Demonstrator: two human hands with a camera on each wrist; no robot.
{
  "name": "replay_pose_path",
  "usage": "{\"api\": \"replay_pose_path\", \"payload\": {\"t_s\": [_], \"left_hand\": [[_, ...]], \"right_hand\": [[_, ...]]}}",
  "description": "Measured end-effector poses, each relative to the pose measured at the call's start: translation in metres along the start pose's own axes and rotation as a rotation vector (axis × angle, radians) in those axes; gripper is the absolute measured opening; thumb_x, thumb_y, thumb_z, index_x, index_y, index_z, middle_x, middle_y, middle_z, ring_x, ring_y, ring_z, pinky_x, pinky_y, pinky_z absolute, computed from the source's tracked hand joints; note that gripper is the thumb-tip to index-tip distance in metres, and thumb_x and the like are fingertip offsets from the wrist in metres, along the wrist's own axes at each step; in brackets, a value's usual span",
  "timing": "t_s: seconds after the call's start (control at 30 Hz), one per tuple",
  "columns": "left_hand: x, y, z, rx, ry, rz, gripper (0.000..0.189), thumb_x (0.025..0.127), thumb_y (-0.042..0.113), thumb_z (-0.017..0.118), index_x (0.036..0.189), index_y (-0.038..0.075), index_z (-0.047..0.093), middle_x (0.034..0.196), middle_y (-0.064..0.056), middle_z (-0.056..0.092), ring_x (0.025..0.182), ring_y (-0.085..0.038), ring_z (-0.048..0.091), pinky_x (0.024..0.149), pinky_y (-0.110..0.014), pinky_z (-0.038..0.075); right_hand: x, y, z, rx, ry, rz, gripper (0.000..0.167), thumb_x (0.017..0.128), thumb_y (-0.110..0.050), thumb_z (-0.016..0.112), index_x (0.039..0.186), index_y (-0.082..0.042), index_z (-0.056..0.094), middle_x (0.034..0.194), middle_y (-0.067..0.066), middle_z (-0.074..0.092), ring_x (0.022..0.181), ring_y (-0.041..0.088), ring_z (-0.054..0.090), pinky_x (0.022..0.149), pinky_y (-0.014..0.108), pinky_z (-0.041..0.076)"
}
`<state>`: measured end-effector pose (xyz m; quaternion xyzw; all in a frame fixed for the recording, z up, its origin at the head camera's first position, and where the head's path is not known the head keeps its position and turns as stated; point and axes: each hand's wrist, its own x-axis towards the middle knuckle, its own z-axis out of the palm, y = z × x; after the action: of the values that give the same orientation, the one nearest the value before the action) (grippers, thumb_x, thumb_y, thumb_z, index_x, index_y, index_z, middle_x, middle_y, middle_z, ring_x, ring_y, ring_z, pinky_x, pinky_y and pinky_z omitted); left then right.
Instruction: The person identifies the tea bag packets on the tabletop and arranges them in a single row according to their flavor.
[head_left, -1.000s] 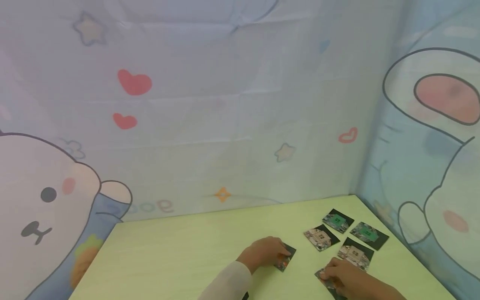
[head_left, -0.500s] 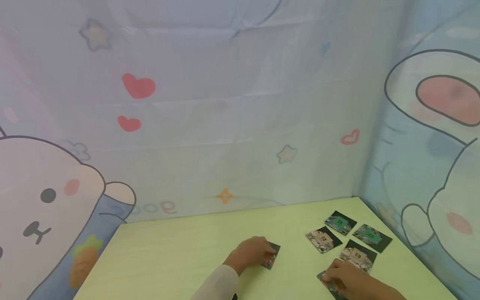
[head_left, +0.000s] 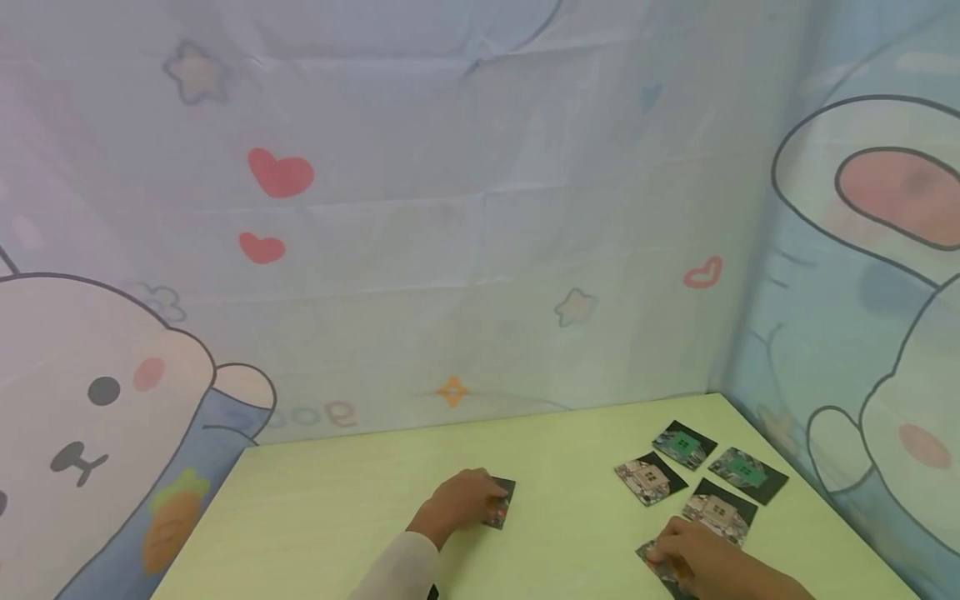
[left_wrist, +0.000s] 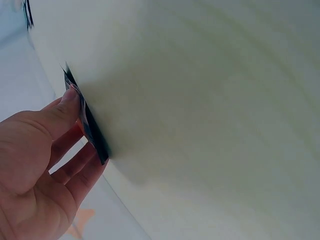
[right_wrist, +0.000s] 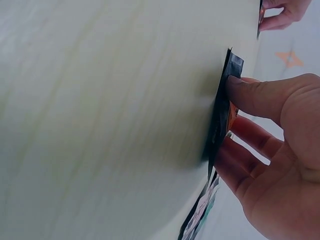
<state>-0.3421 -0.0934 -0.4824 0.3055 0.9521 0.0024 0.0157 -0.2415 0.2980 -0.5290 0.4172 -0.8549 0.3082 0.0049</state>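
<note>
My left hand (head_left: 459, 502) pinches a small flat dark packet (head_left: 503, 502) near the middle of the table. In the left wrist view the thumb lies on one face of this packet (left_wrist: 91, 125), with fingers behind it, and it stands close over the tabletop. Farther right, my right hand (head_left: 699, 557) grips a similar dark packet (head_left: 657, 570) by its edges. The right wrist view has that packet (right_wrist: 220, 112) tilted on edge between thumb and fingers, a bit of orange showing on its far side.
Beyond my right hand lie two packets with green labels, one at the back (head_left: 684, 443) and one at the right (head_left: 748, 475), and two with beige labels, a left one (head_left: 651, 479) and a nearer one (head_left: 720, 508). A printed curtain (head_left: 420, 208) borders the pale yellow-green table (head_left: 337, 500).
My left hand has slid leftward across the table, carrying its packet away from the others. The right hand stays nearly in place with its packet.
</note>
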Motion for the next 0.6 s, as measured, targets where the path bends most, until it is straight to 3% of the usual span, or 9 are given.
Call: {"api": "replay_pose_path", "payload": {"t_s": [0.17, 0.4, 0.6], "left_hand": [[-0.012, -0.024, 0.002, -0.098, -0.001, -0.063, 0.046, 0.086, 0.027, 0.079, 0.131, 0.023, 0.071, 0.123, -0.001, 0.068, 0.114, -0.024, 0.066, 0.096, -0.038, 0.057], [-0.032, -0.059, 0.001, -0.174, 0.009, -0.104, 0.043, 0.088, 0.022, 0.077, 0.13, 0.014, 0.071, 0.12, -0.006, 0.067, 0.111, -0.029, 0.065, 0.096, -0.043, 0.056], [-0.05, -0.079, -0.002, -0.256, 0.022, -0.168, 0.041, 0.087, 0.015, 0.077, 0.128, 0.009, 0.072, 0.119, -0.01, 0.066, 0.111, -0.033, 0.064, 0.098, -0.049, 0.054]], "right_hand": [[-0.001, 0.002, 0.002, -0.021, 0.015, -0.027, 0.03, 0.086, 0.008, 0.072, 0.112, -0.006, 0.073, 0.085, -0.005, 0.053, 0.068, -0.008, 0.038, 0.057, 0.015, 0.041], [-0.003, 0.001, 0.001, -0.022, 0.009, -0.045, 0.033, 0.084, 0.012, 0.071, 0.116, 0.001, 0.071, 0.087, -0.002, 0.054, 0.068, -0.006, 0.039, 0.058, 0.016, 0.04], [-0.004, -0.002, 0.0, -0.008, -0.001, -0.059, 0.034, 0.086, 0.011, 0.071, 0.119, 0.004, 0.069, 0.091, 0.001, 0.056, 0.07, -0.005, 0.04, 0.059, 0.016, 0.04]]}}
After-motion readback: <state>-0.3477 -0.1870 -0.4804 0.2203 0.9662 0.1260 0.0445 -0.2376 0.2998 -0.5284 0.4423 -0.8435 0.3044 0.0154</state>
